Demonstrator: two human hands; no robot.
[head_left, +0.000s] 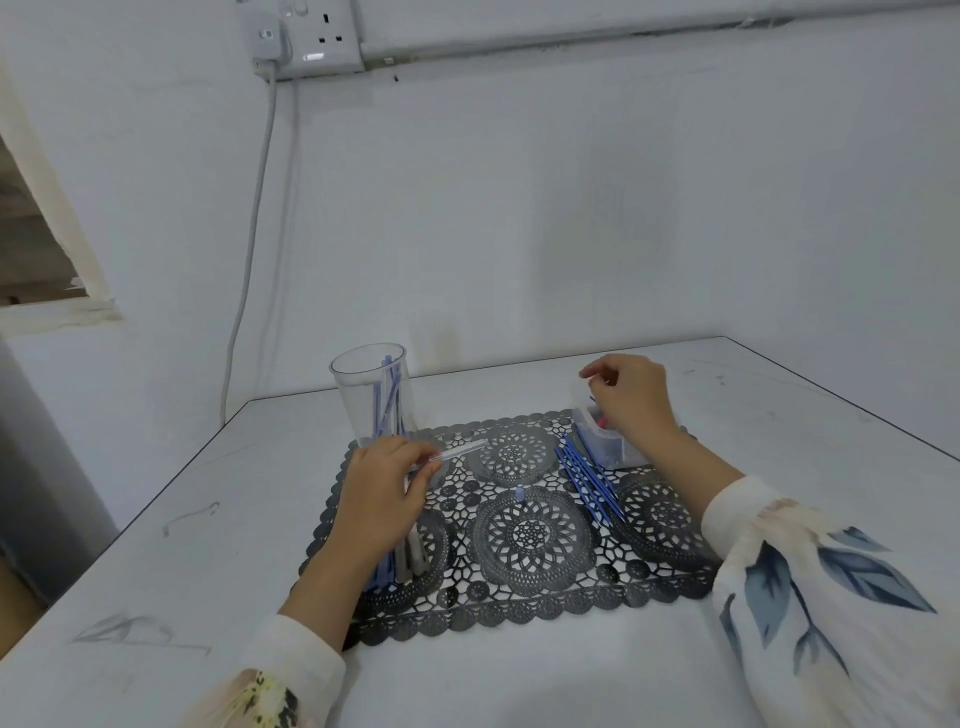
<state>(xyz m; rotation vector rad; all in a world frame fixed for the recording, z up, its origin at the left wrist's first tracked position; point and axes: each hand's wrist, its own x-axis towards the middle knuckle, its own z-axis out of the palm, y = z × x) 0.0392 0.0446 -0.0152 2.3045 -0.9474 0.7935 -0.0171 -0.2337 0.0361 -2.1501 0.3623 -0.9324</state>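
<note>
My left hand (382, 486) pinches a clear pen barrel (460, 451) that points right over a dark lace placemat (530, 577). Just behind it stands a clear plastic cup (370, 392) with several blue pens upright in it. Under my left wrist lie grey and blue pen parts (402, 564). My right hand (631, 397) hovers with curled fingers over a small clear box (605, 441) of small parts; whether it holds anything I cannot tell. Several blue refills (587, 478) lie on the mat beside the box. A tiny blue cap (521, 493) sits at mid-mat.
The mat lies on a white table (208, 519) set against a white wall. A grey cable (249, 249) hangs from a wall socket (311, 36) down behind the table's far left corner. The table's right edge runs diagonally at the right.
</note>
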